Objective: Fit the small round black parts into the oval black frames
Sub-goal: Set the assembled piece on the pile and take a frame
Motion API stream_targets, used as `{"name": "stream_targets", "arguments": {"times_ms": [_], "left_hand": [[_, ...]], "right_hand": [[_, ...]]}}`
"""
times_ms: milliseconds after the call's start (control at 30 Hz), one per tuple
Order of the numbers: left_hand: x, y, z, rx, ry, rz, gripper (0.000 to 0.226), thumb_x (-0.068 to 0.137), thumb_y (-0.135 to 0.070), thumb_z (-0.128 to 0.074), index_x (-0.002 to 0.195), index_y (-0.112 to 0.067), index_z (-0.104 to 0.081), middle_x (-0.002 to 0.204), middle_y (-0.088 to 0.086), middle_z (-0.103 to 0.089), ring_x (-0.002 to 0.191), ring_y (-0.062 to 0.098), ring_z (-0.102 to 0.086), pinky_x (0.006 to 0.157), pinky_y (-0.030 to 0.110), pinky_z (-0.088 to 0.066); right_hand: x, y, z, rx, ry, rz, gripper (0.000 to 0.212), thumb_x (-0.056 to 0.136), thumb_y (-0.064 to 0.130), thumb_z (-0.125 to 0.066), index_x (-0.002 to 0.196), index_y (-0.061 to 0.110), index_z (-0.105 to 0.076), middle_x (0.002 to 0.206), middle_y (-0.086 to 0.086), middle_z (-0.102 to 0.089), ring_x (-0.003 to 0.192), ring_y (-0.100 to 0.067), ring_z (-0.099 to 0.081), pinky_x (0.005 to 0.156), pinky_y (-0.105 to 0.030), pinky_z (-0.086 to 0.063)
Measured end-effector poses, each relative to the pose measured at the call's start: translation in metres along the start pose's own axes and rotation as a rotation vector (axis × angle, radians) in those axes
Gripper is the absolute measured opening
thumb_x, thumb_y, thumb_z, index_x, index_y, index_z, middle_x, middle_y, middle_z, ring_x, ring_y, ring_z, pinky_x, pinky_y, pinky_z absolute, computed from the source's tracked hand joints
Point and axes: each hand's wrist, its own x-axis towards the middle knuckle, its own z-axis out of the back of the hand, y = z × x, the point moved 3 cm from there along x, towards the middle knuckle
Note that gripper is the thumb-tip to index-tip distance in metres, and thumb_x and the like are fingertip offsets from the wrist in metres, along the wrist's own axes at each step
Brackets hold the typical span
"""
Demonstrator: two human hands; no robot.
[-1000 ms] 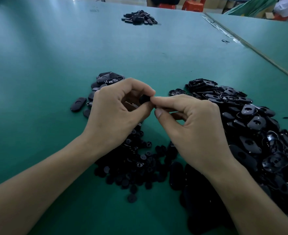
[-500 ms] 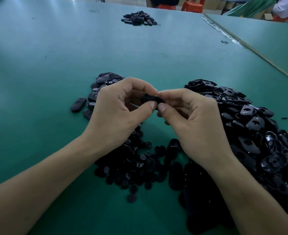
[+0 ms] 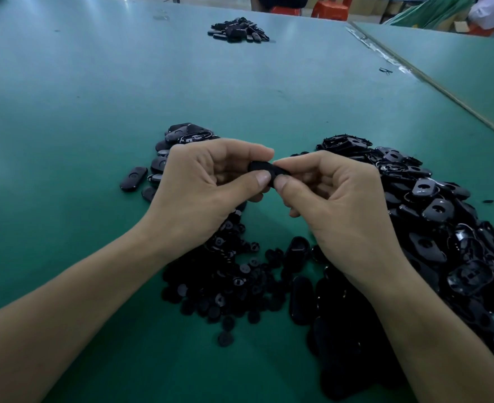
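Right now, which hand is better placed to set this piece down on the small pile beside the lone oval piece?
Left, probably. The left hand pinches the piece and lies right beside that small pile; the right hand sits nearer the big heap.

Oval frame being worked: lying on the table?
No, the left hand and right hand pinch the oval frame between them, above the table.

table: green top
round parts: loose black pile
oval frames: big heap touching round parts' right side
black ovals: small cluster beyond round parts, leftward
far pile: well beyond round parts
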Motion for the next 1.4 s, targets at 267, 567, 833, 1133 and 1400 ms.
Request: {"name": "stream_targets", "arguments": {"times_ms": [267,567,833,1133,1400], "left_hand": [[0.0003,0.0035,0.0021,0.024,-0.006,0.028,0.020,0.077,-0.009,-0.077,0.089,-0.025,-0.077,0.079,0.003,-0.077,0.069,0.016,-0.073,0.070,0.025,-0.060],[-0.0006,0.0038,0.0022,-0.016,0.014,0.031,0.023,0.080,-0.003,-0.078,0.093,-0.021,-0.078,0.080,0.003,-0.078,0.068,0.012,-0.073,0.069,0.021,-0.058],[0.0002,0.0029,0.0008,-0.005,0.030,0.035,0.022,0.080,-0.002,-0.075,0.095,-0.018,-0.075,0.079,0.000,-0.078,0.067,0.010,-0.072,0.068,0.019,-0.057],[-0.0007,0.0003,0.0046,0.069,-0.060,-0.008,0.022,0.076,0.001,-0.079,0.086,-0.019,-0.076,0.071,0.002,-0.076,0.061,0.014,-0.071,0.065,0.023,-0.059],[-0.0002,0.0014,0.0067,0.198,-0.166,-0.082,0.021,0.078,-0.010,-0.081,0.089,-0.027,-0.075,0.081,-0.008,-0.077,0.071,0.009,-0.073,0.070,0.025,-0.060]], "right_hand": [[-0.0015,-0.0006,-0.0011,-0.050,0.001,-0.023,0.013,0.087,0.015,-0.073,0.086,0.028,-0.073,0.076,0.006,-0.073,0.068,-0.011,-0.068,0.061,-0.025,-0.054],[-0.0032,0.0029,-0.0016,-0.054,-0.017,-0.036,0.006,0.083,0.020,-0.072,0.082,0.026,-0.071,0.071,0.010,-0.072,0.062,-0.003,-0.064,0.058,-0.026,-0.053],[-0.0030,0.0014,-0.0027,-0.036,-0.046,-0.033,0.005,0.079,0.024,-0.070,0.079,0.028,-0.071,0.072,0.009,-0.073,0.063,-0.007,-0.067,0.061,-0.023,-0.050],[-0.0046,0.0064,-0.0019,-0.068,-0.039,-0.010,0.012,0.086,0.013,-0.074,0.089,0.024,-0.077,0.076,0.007,-0.075,0.069,-0.013,-0.071,0.066,-0.028,-0.057],[-0.0030,0.0063,0.0024,-0.286,-0.113,0.022,0.018,0.091,0.012,-0.068,0.100,0.024,-0.077,0.076,0.018,-0.072,0.073,0.000,-0.069,0.072,-0.019,-0.054]]}}
